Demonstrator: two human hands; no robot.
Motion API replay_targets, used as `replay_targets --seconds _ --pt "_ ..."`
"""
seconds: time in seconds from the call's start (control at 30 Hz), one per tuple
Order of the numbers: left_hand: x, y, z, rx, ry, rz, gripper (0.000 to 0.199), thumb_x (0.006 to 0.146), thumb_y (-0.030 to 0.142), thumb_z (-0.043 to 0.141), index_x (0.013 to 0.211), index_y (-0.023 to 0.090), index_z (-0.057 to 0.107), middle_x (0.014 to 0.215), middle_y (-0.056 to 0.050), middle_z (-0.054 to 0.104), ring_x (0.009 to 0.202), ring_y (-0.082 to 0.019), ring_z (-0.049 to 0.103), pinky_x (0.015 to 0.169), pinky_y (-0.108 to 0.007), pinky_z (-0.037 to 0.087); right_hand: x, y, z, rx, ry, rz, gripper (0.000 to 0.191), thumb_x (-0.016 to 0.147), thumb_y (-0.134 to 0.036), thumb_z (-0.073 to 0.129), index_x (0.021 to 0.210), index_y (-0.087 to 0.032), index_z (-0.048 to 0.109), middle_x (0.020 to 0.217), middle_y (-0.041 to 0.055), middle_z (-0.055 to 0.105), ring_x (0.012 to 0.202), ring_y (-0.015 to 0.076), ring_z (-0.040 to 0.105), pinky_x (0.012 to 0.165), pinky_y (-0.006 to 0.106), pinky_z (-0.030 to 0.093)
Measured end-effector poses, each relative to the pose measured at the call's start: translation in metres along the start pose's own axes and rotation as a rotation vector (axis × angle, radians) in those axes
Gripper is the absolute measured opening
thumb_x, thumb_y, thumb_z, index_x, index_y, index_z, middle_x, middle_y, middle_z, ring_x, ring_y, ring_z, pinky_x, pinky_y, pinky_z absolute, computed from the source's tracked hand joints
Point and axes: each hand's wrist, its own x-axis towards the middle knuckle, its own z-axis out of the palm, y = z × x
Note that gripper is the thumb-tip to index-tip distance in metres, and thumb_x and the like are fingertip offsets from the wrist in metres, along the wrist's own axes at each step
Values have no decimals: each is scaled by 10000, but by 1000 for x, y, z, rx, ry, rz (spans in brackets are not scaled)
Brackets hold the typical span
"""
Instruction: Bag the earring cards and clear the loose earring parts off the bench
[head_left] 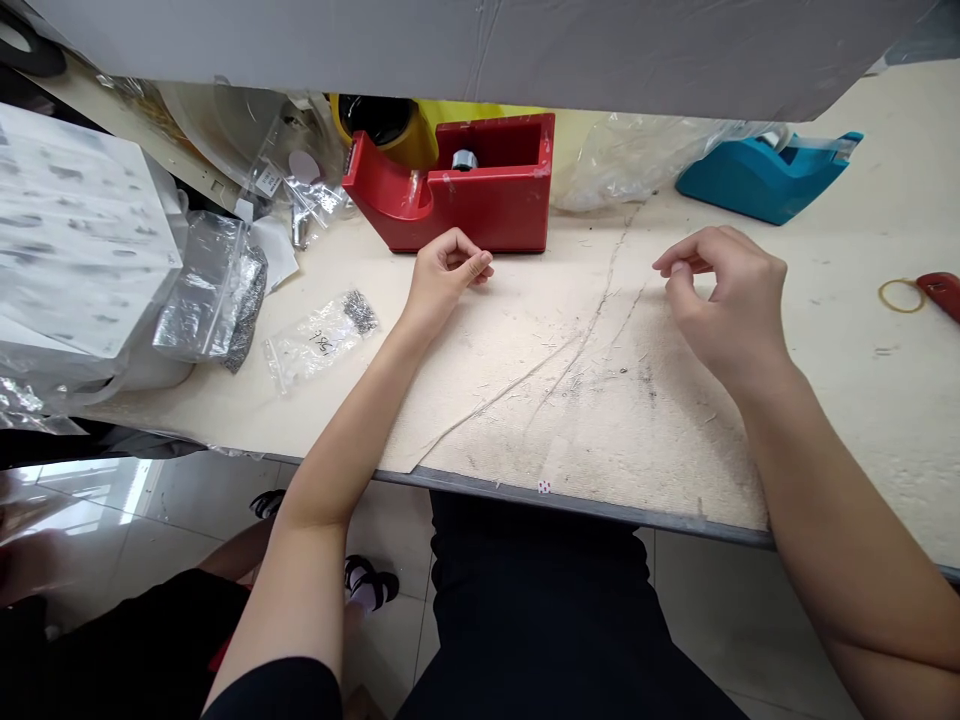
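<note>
My left hand [444,280] is held just in front of a red tape dispenser [491,205], its thumb and fingers pinched together. Over the right part of the cloth-covered table [465,360], my right hand [735,300] is also closed, thumb tip near the fingertips. Whatever either pinch may hold is too small to make out. Between the hands, thin frayed lines like threads or seams [600,300] run across the cloth. A small patterned tag [544,487] sits at the front edge. Left of my forearm lies a clear zip bag [322,340] with small dark metal bits inside.
A blue tape dispenser [765,180] stands at the back right, with a yellow ring [902,296] and a red-handled tool [941,292] farther right. Filled bags [202,290] and a white block [82,230] crowd the left. A grey panel [465,50] overhangs the back. Another person's foot [367,585] shows below.
</note>
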Motion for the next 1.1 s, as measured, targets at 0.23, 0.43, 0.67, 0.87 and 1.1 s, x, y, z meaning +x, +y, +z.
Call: replay_targets --seconds 0.23,0.43,0.67,0.87,1.1 --pt "0 3 -1 20 1 -99 194 980 99 611 793 131 652 710 -5 732 610 -63 674 663 -192 569 -1 -5 0 -19 -15 25 153 852 -140 497 755 -207 594 813 65 664 751 185 612 713 351 493" --pt "-4 5 -12 36 -114 5 207 973 17 536 982 144 700 952 -36 793 865 -90 755 856 -229 613 -2 -5 0 -31 -36 25 154 854 -141 490 756 -212 586 820 62 667 755 193 617 716 362 493" --pt "-9 4 -13 1 -242 139 204 933 316 738 1037 198 607 999 -28 797 925 -116 767 878 -242 621 -2 -4 -1 -34 -77 32 190 859 -109 488 774 -249 585 834 51 670 779 222 634 726 388 495" --pt "-23 12 2 -24 -291 116 240 939 384 723 923 205 562 929 -30 788 889 -124 764 828 -248 613 -4 -7 0 6 -51 9 172 858 -119 503 801 -256 590 836 43 665 801 238 649 740 416 514" --pt "-26 10 5 93 -329 166 218 933 408 709 899 213 619 994 -47 750 979 -143 716 841 -249 572 -7 -12 3 3 -71 -8 170 873 -126 489 819 -256 585 834 43 672 815 238 647 750 421 521"
